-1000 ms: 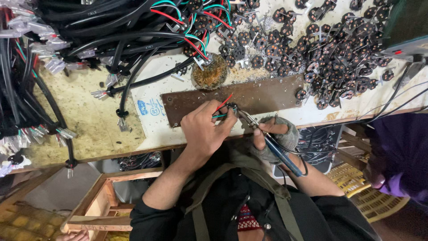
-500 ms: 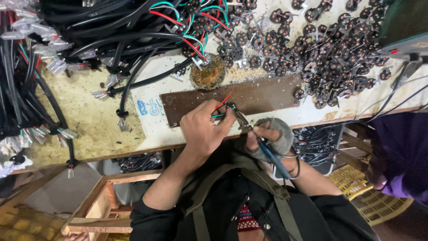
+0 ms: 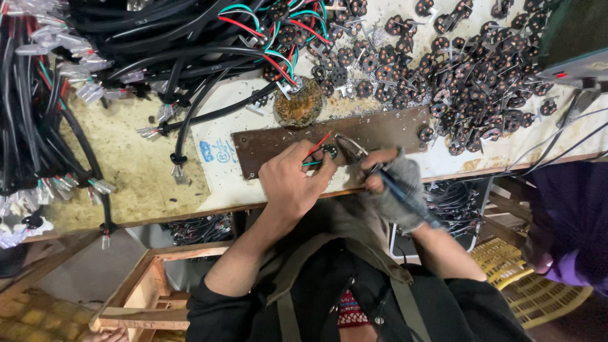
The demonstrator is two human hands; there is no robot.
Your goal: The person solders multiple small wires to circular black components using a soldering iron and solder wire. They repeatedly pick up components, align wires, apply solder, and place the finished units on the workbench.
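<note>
Head view: the left hand (image 3: 288,183) now pinches a small black plug part (image 3: 329,151) with red and green wires over the brown plate (image 3: 386,130) on the bench (image 3: 221,183); the gloved right hand (image 3: 392,183), shifted closer, grips a soldering iron (image 3: 354,149) at it.

The left hand (image 3: 290,182) is bare, and so is the forearm behind its fingers (image 3: 320,166) as far as a dark sleeve pushed up near the elbow. The right hand (image 3: 394,183) wears a grey knitted fingerless glove, frayed where its fingers (image 3: 373,158) come out. Behind both, a dark garment shows, crossed by olive-grey straps, with a patterned red patch between them.
</note>
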